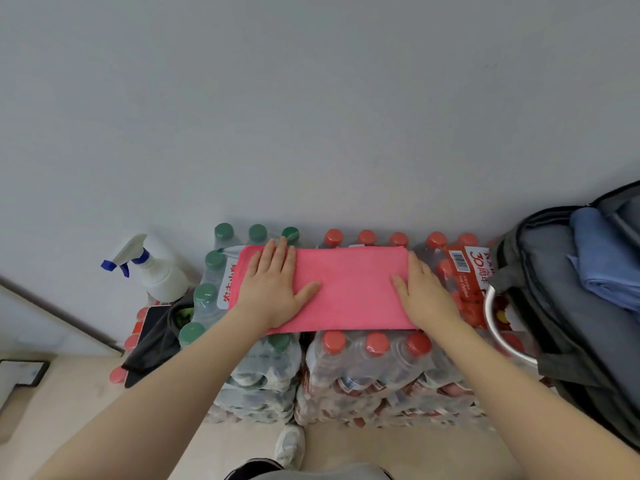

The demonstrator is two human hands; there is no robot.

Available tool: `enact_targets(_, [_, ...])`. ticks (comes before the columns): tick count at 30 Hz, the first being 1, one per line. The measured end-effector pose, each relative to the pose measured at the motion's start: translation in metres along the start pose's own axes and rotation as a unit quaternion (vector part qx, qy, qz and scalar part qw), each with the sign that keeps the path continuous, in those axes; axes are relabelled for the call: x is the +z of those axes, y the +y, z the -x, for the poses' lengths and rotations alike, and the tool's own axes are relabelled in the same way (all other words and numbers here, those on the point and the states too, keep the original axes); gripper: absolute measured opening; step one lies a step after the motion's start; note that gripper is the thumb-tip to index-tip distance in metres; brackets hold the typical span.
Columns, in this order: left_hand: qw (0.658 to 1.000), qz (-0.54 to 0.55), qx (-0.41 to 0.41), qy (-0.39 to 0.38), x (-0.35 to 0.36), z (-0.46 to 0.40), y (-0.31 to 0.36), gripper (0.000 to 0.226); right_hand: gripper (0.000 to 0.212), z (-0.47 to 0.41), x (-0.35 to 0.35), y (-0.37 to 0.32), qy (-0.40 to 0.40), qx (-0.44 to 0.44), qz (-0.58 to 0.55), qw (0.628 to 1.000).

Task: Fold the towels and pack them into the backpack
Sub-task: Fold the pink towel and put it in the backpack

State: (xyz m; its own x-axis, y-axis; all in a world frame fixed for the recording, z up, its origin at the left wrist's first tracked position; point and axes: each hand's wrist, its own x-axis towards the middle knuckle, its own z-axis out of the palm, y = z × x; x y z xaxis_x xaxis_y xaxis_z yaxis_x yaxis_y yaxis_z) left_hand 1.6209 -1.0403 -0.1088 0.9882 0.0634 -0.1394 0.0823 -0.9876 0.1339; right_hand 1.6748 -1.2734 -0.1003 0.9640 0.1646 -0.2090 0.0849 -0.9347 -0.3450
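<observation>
A pink towel (349,289), folded into a long rectangle, lies flat on top of stacked packs of bottled water. My left hand (273,285) presses flat on its left end with straight fingers. My right hand (424,292) lies flat on its right end. At the right edge stands an open grey backpack (540,306). A folded blue towel (602,258) sits inside the backpack's open compartment.
Shrink-wrapped packs of green-capped bottles (214,261) and red-capped bottles (377,344) serve as the work surface against a pale wall. A white spray bottle (152,268) stands at the left, beside a dark cloth (156,341). A metal bowl rim (498,327) shows beside the backpack.
</observation>
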Motion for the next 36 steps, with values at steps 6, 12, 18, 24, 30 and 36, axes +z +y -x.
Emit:
enact_targets(6, [0.997,0.020,0.074,0.009,-0.002,0.007,0.048,0.089,0.039,0.001,-0.014,0.008,0.004,0.099,-0.170,0.980])
enact_targets(12, [0.993,-0.017,0.117,-0.025,0.010,0.011,0.080,0.086,0.029,0.005,-0.034,0.020,0.005,0.068,-0.272,0.960])
enact_targets(18, [0.991,-0.023,0.126,-0.048,0.013,0.002,0.122,0.072,0.016,0.015,-0.064,0.052,0.067,0.026,-0.230,0.971])
enact_targets(24, [0.986,0.052,0.153,-0.046,0.006,-0.007,0.136,0.064,0.013,0.022,-0.069,0.031,0.095,-0.042,-0.143,0.984])
enact_targets(30, [0.921,0.384,0.034,0.055,-0.014,0.004,0.089,0.039,0.020,0.024,-0.030,-0.028,0.050,-0.062,-0.066,0.995])
enact_targets(36, [0.918,0.375,0.129,-0.022,-0.017,0.002,0.060,0.055,0.029,0.023,-0.005,-0.051,0.029,-0.028,-0.006,0.999])
